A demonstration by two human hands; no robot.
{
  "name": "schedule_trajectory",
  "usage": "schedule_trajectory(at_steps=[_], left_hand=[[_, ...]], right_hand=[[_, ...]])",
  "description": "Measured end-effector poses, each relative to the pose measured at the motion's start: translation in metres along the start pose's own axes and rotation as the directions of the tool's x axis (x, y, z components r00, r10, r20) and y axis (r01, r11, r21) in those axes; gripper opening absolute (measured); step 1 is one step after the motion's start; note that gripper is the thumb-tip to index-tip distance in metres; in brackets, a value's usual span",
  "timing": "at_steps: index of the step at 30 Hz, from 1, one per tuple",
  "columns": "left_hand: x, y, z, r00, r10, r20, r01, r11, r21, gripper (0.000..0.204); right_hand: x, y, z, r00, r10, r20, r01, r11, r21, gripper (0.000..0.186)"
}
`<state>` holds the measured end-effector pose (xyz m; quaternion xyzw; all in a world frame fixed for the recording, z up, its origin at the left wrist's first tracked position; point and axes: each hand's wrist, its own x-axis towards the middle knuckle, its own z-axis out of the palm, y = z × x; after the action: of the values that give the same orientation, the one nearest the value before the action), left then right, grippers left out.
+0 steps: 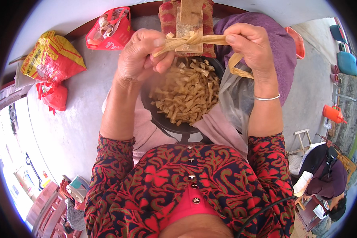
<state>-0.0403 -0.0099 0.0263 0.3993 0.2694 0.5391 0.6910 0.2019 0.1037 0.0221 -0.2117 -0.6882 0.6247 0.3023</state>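
Hands (194,51) pinched on tan knotted strip (194,39), above dark bowl (166,121) rim, bare concrete floor (79,111) left

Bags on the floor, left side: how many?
3: yellow-and-red sack far left, small red bag just below it, red bag with folded material near the top edge. Others may be hidden behind the hands.

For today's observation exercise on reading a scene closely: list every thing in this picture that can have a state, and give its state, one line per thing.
left hand: closed, pinching one end of the strip
right hand: closed, pinching the other end
tan strip: knotted at its middle, stretched between both hands
dark bowl: heaped with tan knotted pieces
clear plastic bag: open, beside the bowl
red bag: open at the top
yellow sack: lying on the floor
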Motion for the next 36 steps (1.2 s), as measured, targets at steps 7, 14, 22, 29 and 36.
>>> schedule_trajectory(at_steps=[7,14,22,29,36], left_hand=[[0.010,0.001,-0.013,0.957,-0.114,-0.268,0.269,0.692,0.669,0.043],[0.015,-0.023,0.014,0.964,0.264,0.000,0.000,-0.001,1.000,0.028],[0.008,0.001,-0.001,0.928,-0.354,0.115,0.146,0.631,0.762,0.027],[0.036,-0.024,-0.027,0.971,0.174,-0.164,0.136,0.159,0.978,0.019],[0.058,-0.045,-0.053,0.901,0.356,-0.248,0.229,0.097,0.969,0.021]], right_hand=[[0.005,0.023,0.023,1.000,-0.006,-0.001,0.006,0.986,-0.164,0.016],[0.004,0.026,0.033,0.996,0.032,0.081,-0.008,0.960,-0.278,0.017],[-0.007,0.012,0.032,0.985,-0.089,0.149,0.124,0.962,-0.245,0.018],[0.030,0.046,0.016,0.984,-0.146,-0.106,0.090,0.906,-0.415,0.019],[0.050,0.069,0.024,0.943,-0.170,-0.286,-0.003,0.856,-0.517,0.021]])
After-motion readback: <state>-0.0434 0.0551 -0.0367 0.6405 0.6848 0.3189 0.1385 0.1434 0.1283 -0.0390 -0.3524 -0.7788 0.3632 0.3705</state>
